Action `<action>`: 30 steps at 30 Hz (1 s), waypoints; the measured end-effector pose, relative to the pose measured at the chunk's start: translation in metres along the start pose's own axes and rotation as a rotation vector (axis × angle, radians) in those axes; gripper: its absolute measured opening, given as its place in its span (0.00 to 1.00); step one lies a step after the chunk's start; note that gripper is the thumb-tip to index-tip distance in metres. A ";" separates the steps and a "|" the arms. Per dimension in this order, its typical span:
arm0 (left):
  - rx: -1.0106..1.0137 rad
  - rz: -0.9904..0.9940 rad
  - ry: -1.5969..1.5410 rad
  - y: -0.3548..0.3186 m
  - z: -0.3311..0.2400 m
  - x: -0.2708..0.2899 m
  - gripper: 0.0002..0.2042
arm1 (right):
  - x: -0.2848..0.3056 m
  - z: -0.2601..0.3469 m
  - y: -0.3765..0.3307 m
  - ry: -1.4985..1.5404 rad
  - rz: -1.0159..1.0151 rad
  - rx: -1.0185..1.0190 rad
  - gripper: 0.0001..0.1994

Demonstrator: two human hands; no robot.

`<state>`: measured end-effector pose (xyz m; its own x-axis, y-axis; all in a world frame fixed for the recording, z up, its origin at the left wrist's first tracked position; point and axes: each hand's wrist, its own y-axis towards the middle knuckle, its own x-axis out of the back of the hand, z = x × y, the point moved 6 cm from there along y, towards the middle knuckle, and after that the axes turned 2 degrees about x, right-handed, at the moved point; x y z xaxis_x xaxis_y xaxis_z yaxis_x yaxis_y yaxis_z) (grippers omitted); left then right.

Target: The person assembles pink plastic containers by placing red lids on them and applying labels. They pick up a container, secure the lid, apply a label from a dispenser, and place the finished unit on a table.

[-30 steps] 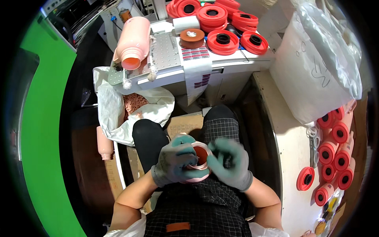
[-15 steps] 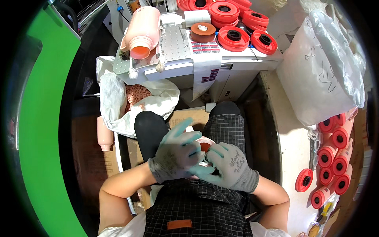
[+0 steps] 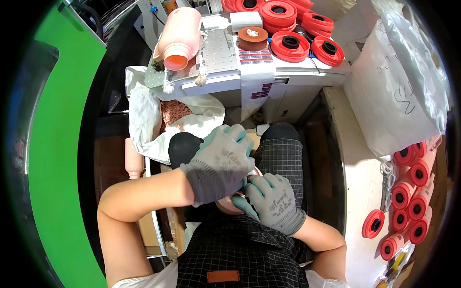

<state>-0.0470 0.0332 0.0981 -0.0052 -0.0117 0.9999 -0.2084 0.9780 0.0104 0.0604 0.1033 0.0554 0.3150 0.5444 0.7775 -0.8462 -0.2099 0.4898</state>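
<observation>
Two gloved hands meet over a pink vessel (image 3: pixel 227 206) in the lap, near the centre of the view; take it as the middle of the dial. The right hand (image 3: pixel 273 204) sits at its two o'clock, fingers bent over the upper part and thumb laid against the near side, so it appears to be grasping the vessel. The left hand (image 3: pixel 223 158) arches over the top toward twelve o'clock, back upward; its fingertips are hidden, so I cannot tell whether it grips anything.

The vessel looks like smooth, stiff, hollow plastic: probably light, liable to turn or slip under a bare palm, less so under coated gloves. Its wall should bear a firm squeeze, though its finish could scuff. The rounded body below the mouth seems the safest hold, with the thighs as support; pinching only the rim would give poorer control.

Toward eleven o'clock, a pink bottle (image 3: pixel 181 33) lies on the tabletop (image 3: pixel 312 72), mouth facing the lap. An open white bag (image 3: pixel 144 127) of pinkish bits slumps at ten, and a loose red lid (image 3: pixel 373 223) lies at three.
</observation>
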 end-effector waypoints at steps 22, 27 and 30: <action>0.101 -0.363 -0.518 -0.045 -0.100 -0.084 0.33 | 0.033 -0.051 -0.210 0.968 -0.248 -1.202 0.38; 0.246 -0.627 -0.774 0.007 -0.006 -0.059 0.24 | 0.029 -0.070 -0.266 1.309 -0.485 -1.173 0.33; 0.771 -0.763 -1.247 0.029 0.088 -0.104 0.26 | 0.051 -0.058 -0.211 1.088 -0.845 -1.071 0.40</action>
<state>-0.1387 0.0449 -0.0058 -0.3327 -0.9325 0.1406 -0.9351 0.3455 0.0783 0.2297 0.2222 -0.0312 0.7542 0.5561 -0.3494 -0.6426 0.7346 -0.2178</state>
